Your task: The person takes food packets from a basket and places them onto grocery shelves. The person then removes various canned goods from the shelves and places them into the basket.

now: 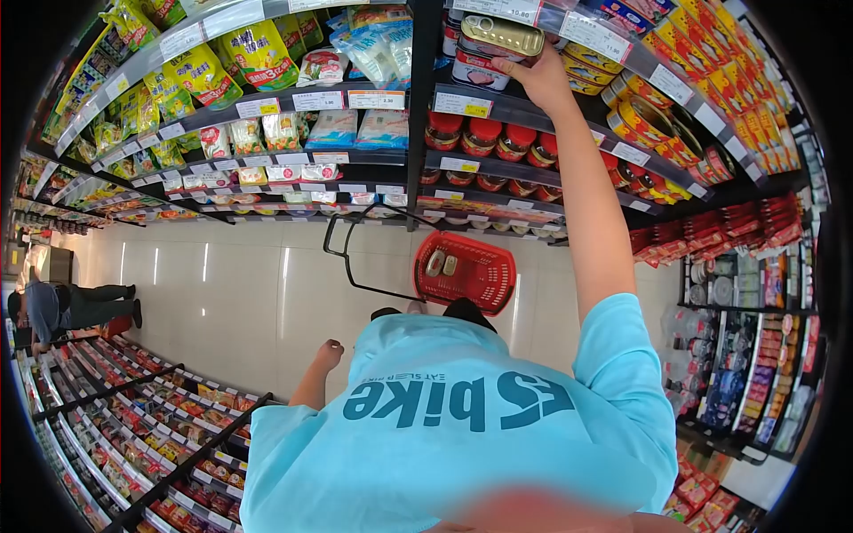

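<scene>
At the upper shelf, my right hand grips a rectangular metal can with a ring-pull lid, the thumb on its near side. Similar cans stand on the shelf directly beneath and beside it. Low at my left side hangs my left hand, its fingers curled in and nothing visible in them. A red basket sits on the floor near my feet, with two small items lying inside.
Red-lidded jars fill the shelf below the cans, and round yellow tins stand to the right. Yellow bags are shelved at the left. A black handle frame stands beside the basket. Another person bends at the far left.
</scene>
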The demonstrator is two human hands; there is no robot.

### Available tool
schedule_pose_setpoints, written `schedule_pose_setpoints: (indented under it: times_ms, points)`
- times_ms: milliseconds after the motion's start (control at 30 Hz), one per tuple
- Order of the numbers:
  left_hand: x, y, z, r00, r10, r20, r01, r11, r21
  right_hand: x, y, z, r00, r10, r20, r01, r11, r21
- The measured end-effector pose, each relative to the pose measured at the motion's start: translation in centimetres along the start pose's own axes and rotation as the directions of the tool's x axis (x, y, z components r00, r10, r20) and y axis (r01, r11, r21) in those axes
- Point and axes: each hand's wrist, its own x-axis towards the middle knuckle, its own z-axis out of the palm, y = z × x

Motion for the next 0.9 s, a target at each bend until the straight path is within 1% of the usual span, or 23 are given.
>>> schedule_pose_setpoints:
  times_ms: [33, 67, 167, 200, 233, 267, 300, 333, 367, 433, 467, 500, 567, 633, 667, 700, 733, 767, 800, 833, 900]
  points:
    - [0.0, -0.2, 0.0, 1.0, -0.005, -0.007, 0.005, 1.0, -0.007, -0.1, -0.2, 0.1, 1.0, -0.009, -0.018, 0.008, 0.999, -0.039]
    - [0.1, -0.4, -0.1, 1.0, -0.006, -0.007, 0.006, 1.0, -0.006, -0.5, -0.3, 0.4, 0.994, -0.034, -0.1, 0.026, 0.997, -0.077]
    - [0.1, -0.3, -0.4, 1.0, -0.011, 0.003, 0.011, 1.0, -0.009, -1.3, 0.3, 0.2, 0.99, -0.066, -0.128, 0.062, 0.997, -0.034]
    - [0.2, -0.1, -0.5, 1.0, -0.009, 0.0, 0.009, 0.999, -0.037, -2.0, -1.5, 0.2, 0.985, -0.148, -0.087, 0.123, 0.962, -0.244]
    - [0.3, 0.2, -0.6, 1.0, -0.007, -0.002, 0.007, 0.998, -0.064, -2.5, -1.6, 0.2, 0.986, -0.145, -0.087, 0.12, 0.962, -0.244]
    - [0.5, 0.6, -0.7, 1.0, -0.008, 0.0, 0.008, 0.998, -0.063, -2.9, -1.7, 0.1, 0.977, -0.197, -0.087, 0.177, 0.964, -0.198]
    - [0.6, 1.3, -0.9, 0.999, 0.031, -0.022, -0.033, 0.997, -0.076, -3.3, -1.9, 0.1, 0.965, -0.248, -0.089, 0.233, 0.961, -0.151]
    - [0.7, 2.2, -1.1, 0.997, 0.069, -0.044, -0.073, 0.993, -0.088, -4.0, -2.8, 0.4, 0.959, -0.252, -0.129, 0.239, 0.965, -0.104]
    - [1.1, 3.2, -1.4, 0.997, 0.068, -0.042, -0.072, 0.994, -0.088, -4.8, -3.7, 0.7, 0.96, -0.25, -0.128, 0.237, 0.966, -0.105]
    - [1.2, 6.5, -2.1, 0.956, 0.279, -0.091, -0.29, 0.943, -0.163, -7.0, -5.4, 1.3, 0.95, -0.269, -0.159, 0.26, 0.963, -0.076]
    - [0.0, 9.7, -3.1, 0.933, 0.348, -0.09, -0.359, 0.904, -0.23, -8.2, -5.7, 1.9, 0.96, -0.239, -0.145, 0.245, 0.969, 0.027]
    - [-1.7, 14.1, -4.4, 0.905, 0.415, -0.097, -0.425, 0.855, -0.297, -9.8, -6.8, 2.5, 0.981, -0.149, -0.126, 0.157, 0.986, 0.054]
    - [-3.9, 21.1, -6.4, 0.841, 0.537, -0.07, -0.518, 0.759, -0.395, -13.6, -7.2, 4.1, 0.996, -0.019, -0.084, 0.026, 0.997, 0.074]
    - [-8.6, 29.3, -7.7, 0.705, 0.677, -0.211, -0.644, 0.486, -0.59, -17.8, -6.7, 6.1, 0.99, 0.134, 0.036, -0.136, 0.986, 0.095]
    - [-11.8, 33.7, -8.2, 0.624, 0.699, -0.35, -0.717, 0.332, -0.613, -20.5, -5.7, 7.3, 0.96, 0.254, 0.12, -0.268, 0.956, 0.117]
    - [-13.2, 35.9, -8.6, 0.593, 0.693, -0.41, -0.737, 0.263, -0.622, -23.0, -4.6, 8.6, 0.907, 0.366, 0.207, -0.396, 0.909, 0.13]
    - [-14.6, 38.1, -8.9, 0.56, 0.683, -0.469, -0.757, 0.193, -0.624, -24.9, -4.5, 10.0, 0.875, 0.411, 0.256, -0.468, 0.856, 0.222]
    - [-14.8, 38.9, -8.9, 0.606, 0.729, -0.319, -0.672, 0.253, -0.696, -26.7, -4.1, 11.4, 0.838, 0.451, 0.307, -0.536, 0.785, 0.31]
    - [-14.4, 39.1, -8.4, 0.633, 0.757, -0.161, -0.574, 0.32, -0.754, -28.7, -2.6, 12.3, 0.787, 0.469, 0.402, -0.58, 0.784, 0.222]
    - [-13.4, 38.9, -7.8, 0.654, 0.751, -0.091, -0.62, 0.463, -0.634, -30.6, -0.9, 13.1, 0.732, 0.513, 0.448, -0.654, 0.713, 0.252]
    - [-11.7, 37.6, -5.3, 0.706, 0.708, -0.022, -0.538, 0.516, -0.666, -32.8, 0.1, 11.7, 0.756, 0.516, 0.403, -0.643, 0.699, 0.312]
